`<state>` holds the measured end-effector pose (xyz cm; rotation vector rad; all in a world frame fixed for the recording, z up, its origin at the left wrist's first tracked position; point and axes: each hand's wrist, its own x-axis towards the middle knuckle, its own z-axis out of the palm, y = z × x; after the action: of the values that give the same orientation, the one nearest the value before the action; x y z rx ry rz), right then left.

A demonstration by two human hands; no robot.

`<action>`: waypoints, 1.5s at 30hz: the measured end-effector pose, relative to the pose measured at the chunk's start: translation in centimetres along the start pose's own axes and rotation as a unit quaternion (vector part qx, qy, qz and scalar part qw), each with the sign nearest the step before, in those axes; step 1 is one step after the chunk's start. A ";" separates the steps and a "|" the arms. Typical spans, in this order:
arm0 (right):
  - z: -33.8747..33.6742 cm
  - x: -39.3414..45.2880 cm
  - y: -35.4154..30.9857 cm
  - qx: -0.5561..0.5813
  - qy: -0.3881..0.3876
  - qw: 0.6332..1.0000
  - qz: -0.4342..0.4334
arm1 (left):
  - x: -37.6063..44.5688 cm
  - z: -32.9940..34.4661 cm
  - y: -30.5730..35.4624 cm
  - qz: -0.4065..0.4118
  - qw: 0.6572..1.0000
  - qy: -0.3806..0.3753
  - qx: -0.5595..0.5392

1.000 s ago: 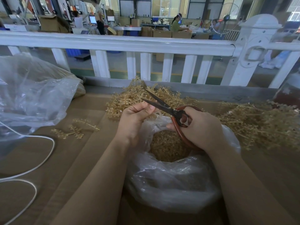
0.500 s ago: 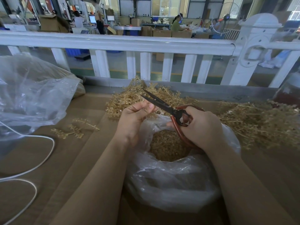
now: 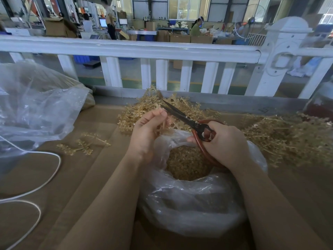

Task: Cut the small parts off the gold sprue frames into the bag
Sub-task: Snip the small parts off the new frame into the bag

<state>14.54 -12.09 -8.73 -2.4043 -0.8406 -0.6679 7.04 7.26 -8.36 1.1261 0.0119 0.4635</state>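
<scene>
A factory floor: stacked cardboard boxes [image 3: 180,37], workbenches [image 3: 142,32] and workers beyond a white railing [image 3: 129,49].

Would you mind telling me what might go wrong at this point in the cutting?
1. The black blades of the red-handled scissors lie right beside the left hand fingertips pinching the gold sprue frame; a nick seems possible.
2. The cut sits near the far rim of the clear plastic bag, so parts may drop onto the cardboard.

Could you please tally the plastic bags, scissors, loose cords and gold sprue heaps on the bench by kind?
Plastic bags: 2, the open bag under the hands and an empty bag at left.
Scissors: 1, in the right hand.
White cord: 1.
Gold sprue heaps: 2, middle heap and right heap.
Total: 6.
</scene>
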 end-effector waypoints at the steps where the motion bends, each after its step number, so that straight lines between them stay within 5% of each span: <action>1: 0.0 -0.1 0.0 -0.002 0.000 1.000 0.003 | 0.0 0.0 0.0 0.002 1.000 0.003 0.006; 7: -0.3 0.1 -0.2 -0.012 -0.031 0.999 0.000 | -0.1 0.2 -0.1 0.023 0.999 -0.014 0.043; 12: -0.5 0.1 -0.3 -0.010 -0.053 0.999 -0.009 | -0.8 0.9 -0.1 -0.001 0.998 -0.052 -0.036; 33: -0.3 -0.1 -0.9 -0.005 0.003 1.000 -0.022 | -0.5 0.8 -0.4 -0.094 0.989 -0.055 -0.098; 42: -0.2 -0.1 -0.9 -0.037 -0.011 0.999 -0.024 | -0.5 0.7 -0.9 -0.063 0.992 -0.073 -0.079; 45: -0.3 -0.1 -0.9 -0.039 -0.013 0.999 -0.019 | -0.3 0.6 -0.8 -0.008 0.999 -0.044 0.009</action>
<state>13.83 -11.69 -8.30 -2.4772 -0.8897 -0.6967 7.14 6.35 -8.86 1.1631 -0.0518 0.3994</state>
